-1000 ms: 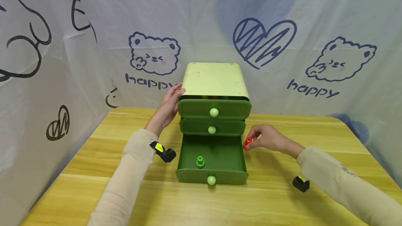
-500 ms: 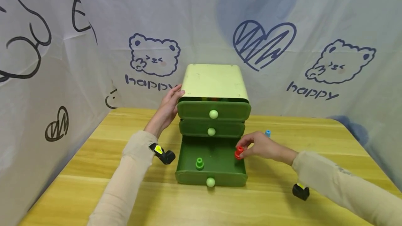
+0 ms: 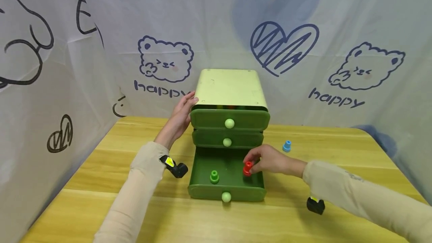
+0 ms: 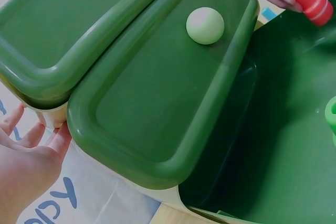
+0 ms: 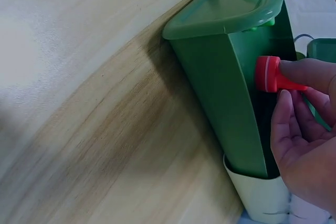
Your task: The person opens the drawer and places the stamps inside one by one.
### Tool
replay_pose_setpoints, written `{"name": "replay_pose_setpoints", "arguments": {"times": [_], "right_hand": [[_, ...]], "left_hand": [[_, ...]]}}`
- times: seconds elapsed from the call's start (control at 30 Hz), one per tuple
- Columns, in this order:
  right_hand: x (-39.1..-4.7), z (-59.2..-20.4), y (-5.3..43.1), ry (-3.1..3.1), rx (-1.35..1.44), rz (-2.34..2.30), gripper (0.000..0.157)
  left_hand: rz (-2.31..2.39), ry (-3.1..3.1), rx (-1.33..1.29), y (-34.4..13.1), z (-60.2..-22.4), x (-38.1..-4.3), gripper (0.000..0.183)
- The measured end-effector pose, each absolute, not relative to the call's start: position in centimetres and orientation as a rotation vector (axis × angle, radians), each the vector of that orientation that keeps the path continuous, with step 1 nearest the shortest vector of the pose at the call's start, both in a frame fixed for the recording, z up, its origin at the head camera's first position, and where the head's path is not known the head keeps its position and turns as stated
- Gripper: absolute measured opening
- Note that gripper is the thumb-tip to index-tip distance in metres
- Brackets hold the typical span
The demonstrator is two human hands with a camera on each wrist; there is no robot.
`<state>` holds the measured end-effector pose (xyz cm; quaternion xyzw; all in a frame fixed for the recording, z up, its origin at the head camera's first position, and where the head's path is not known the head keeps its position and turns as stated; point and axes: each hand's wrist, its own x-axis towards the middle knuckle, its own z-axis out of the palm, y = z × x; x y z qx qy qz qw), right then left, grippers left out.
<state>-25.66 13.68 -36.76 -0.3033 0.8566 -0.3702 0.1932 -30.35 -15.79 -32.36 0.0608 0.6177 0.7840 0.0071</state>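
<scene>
My right hand (image 3: 271, 159) pinches a red stepped plastic peg (image 3: 248, 169) between thumb and fingers, over the right side of the pulled-out bottom drawer (image 3: 206, 192). In the right wrist view the red peg (image 5: 268, 74) is tipped sideways, its wide base away from the palm. A similar green peg (image 3: 214, 177) stands upright in that drawer, left of the red one. My left hand (image 3: 179, 117) rests on the left side of the cream cabinet (image 3: 231, 87). Extended fingers (image 4: 59, 139) touch its side wall in the left wrist view.
Two more green drawers sit above, the top one (image 3: 209, 119) slightly ajar with coloured bits in its gap, the middle one (image 3: 207, 138) below it. A blue peg (image 3: 287, 146) stands on the wooden table (image 3: 334, 149), right of the cabinet. Behind hangs a drawn-on white cloth (image 3: 219, 21).
My right hand has carried the red peg leftward from beside the cabinet to over the open drawer. The blue peg has come into sight behind it. My left hand stays put.
</scene>
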Motion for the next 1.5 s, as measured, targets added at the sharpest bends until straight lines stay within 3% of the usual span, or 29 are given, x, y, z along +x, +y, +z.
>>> {"name": "replay_pose_setpoints", "arguments": {"times": [1.5], "right_hand": [[-27.1, -38.8, 9.4, 2.252, -0.911, -0.994, 0.022]], "left_hand": [[2.48, 1.915, 0.152, -15.8, -32.3, -30.3, 0.066]]}}
